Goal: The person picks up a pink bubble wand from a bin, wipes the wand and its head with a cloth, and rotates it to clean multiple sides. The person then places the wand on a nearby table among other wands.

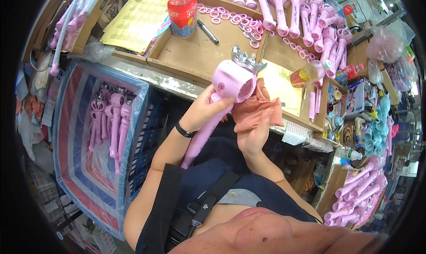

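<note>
Left hand point(205, 110): grip closed round pink wand point(227, 77), below crowned head.
Right hand point(254, 136): grip holding orange cloth point(257, 114) at wand's head.
Pink wand: head by tabletop's point(171, 83) near edge; dark lettering along handle.
Yellow sheets point(133, 21): printed rows, toward tabletop's left edge.

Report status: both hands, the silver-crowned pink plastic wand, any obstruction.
Left hand gripping silver-crowned pink plastic wand. Right hand holding salmon-coloured fabric cloth, seemingly against wand. Nothing visibly blocking either hand; red-labelled plastic bottle stands beyond, apart.
</note>
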A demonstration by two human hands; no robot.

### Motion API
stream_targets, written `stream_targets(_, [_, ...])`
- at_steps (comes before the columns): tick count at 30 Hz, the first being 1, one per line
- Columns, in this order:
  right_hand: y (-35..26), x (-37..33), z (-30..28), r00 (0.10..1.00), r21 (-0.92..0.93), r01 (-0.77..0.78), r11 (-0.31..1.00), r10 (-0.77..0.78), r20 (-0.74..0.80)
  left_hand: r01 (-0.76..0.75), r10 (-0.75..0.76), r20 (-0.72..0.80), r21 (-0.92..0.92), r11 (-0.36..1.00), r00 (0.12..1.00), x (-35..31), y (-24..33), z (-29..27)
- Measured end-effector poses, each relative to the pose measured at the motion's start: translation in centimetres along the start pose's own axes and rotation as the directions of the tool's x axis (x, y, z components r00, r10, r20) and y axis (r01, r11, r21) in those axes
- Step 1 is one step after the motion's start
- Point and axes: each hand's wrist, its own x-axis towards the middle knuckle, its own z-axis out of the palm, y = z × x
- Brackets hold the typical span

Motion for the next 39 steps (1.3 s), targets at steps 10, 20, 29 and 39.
stream_targets(10, [-0.2, 2.0, -0.5, 0.979, -0.128, 0.134, 0.983, -0.111, 0.17, -0.267, 0.255, 0.12, 0.092, 0.959, 0.959, -0.9, 0.5, 0.9])
stream_targets(20, [-0.1, 3.5, -2.5, 0.977, 0.059, -0.115, 0.992, 0.102, 0.186, 0.373, -0.139, 0.402, -0.592, 0.714, 0.905, 0.4, -1.6, -1.7])
stream_targets(29, [-1.6, 4.6, -2.2, 0.895, 0.022, -0.395, 0.918, 0.379, 0.234, 0.295, 0.142, 0.407, -0.824, 0.484, 0.903, -0.3, -1.2, -4.8])
stream_targets(39, [-0.9, 5.0, -0.8, 0.942, -0.58, 0.137, 0.803, 0.076, 0.328, 0.144, 0.1, 0.29, -0.71, 0.689, 0.952, -0.8, -1.5, -4.2])
